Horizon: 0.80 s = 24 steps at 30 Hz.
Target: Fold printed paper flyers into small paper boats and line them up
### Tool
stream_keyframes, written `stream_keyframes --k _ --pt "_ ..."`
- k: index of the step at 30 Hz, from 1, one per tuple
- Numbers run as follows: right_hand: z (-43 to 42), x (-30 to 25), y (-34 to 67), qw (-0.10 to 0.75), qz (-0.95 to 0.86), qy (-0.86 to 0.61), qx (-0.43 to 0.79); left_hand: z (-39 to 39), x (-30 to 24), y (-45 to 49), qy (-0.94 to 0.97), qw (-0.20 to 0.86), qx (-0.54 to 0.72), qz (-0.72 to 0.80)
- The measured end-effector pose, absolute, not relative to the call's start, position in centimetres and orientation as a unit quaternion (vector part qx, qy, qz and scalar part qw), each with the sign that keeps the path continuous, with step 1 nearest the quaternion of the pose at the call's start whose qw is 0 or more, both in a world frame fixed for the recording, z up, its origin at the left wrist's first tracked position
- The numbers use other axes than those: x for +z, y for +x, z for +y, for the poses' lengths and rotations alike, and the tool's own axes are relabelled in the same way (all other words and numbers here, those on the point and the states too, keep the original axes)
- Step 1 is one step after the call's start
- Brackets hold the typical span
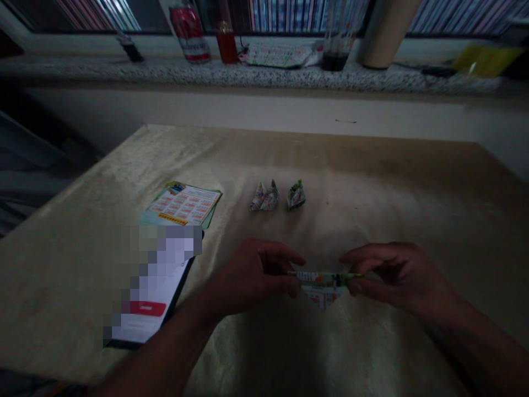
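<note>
A folded strip of printed paper [324,282] hangs a little above the beige tablecloth [372,182] near its front edge. My left hand [256,275] pinches the paper's left end with thumb and fingers closed. My right hand [392,281] pinches the right end the same way. Farther back on the cloth lie two small folded paper shapes [265,197] close together and a third folded shape [296,194] just to their right.
A stack of printed leaflets [184,205] lies at the left of the cloth, with a lit phone [152,292] in front of it. On the stone ledge [248,74] behind stand a red can [190,33], a red jar [226,43], a glass [336,38] and papers.
</note>
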State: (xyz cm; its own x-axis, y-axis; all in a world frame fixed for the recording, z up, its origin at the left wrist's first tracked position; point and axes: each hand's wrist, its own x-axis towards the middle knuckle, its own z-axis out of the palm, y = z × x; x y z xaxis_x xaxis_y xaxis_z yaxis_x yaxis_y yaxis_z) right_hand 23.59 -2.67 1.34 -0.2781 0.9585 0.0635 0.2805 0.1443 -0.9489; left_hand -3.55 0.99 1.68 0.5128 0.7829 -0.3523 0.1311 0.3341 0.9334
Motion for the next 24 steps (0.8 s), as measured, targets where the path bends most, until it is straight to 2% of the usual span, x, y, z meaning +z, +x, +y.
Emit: stream_keyframes --k 5,10,16,21,24 --pt "-2.4 1.3 23.1 0.397 -0.667 -0.474 0.416 1.0 1.8 -3.5 0.568 0.652 0.206 0.458" --pt "-2.4 1.8 22.4 0.422 -0.646 -0.489 0.407 0.7 1.7 -3.2 0.58 0.622 0.233 0.472" --pt "-3.0 2.0 22.1 0.437 -0.674 -0.503 0.317 0.3 1.9 -3.0 0.647 0.543 0.243 0.476" --pt "-3.5 2.1 21.0 0.4 -0.718 -0.474 0.315 -0.1 1.9 -2.4 0.733 0.513 0.206 0.397" --pt "-3.6 1.9 20.4 0.402 -0.712 -0.487 0.309 -0.4 1.6 -2.0 0.787 0.459 0.205 0.357"
